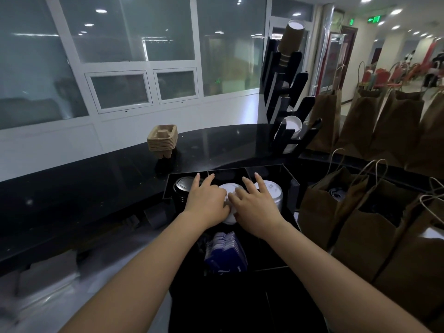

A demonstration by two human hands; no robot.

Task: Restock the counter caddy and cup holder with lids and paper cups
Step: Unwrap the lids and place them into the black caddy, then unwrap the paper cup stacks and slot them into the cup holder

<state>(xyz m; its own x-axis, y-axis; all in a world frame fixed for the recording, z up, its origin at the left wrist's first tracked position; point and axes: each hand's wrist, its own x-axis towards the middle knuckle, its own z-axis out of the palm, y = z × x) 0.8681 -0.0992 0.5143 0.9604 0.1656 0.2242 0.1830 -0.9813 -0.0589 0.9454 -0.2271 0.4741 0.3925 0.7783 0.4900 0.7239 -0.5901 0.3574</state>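
Note:
A black counter caddy [288, 175] stands on the dark counter with three back compartments. The left one holds a stack of black lids [183, 188]. In the middle one is a stack of white lids [231, 188], gripped from both sides by my left hand [206, 200] and my right hand [255, 203]. Another stack of white lids [274, 192] fills the right compartment, partly behind my right hand. A tall black cup holder [286, 92] rises behind the caddy, with brown paper cups [289, 42] at its top and white cups [292, 126] lower down.
Blue packets [227, 253] sit in the caddy's front section. A stack of pulp cup trays [163, 139] rests on the counter [96, 183] to the left. Several brown paper bags [360, 212] crowd the right side. Windows line the wall behind.

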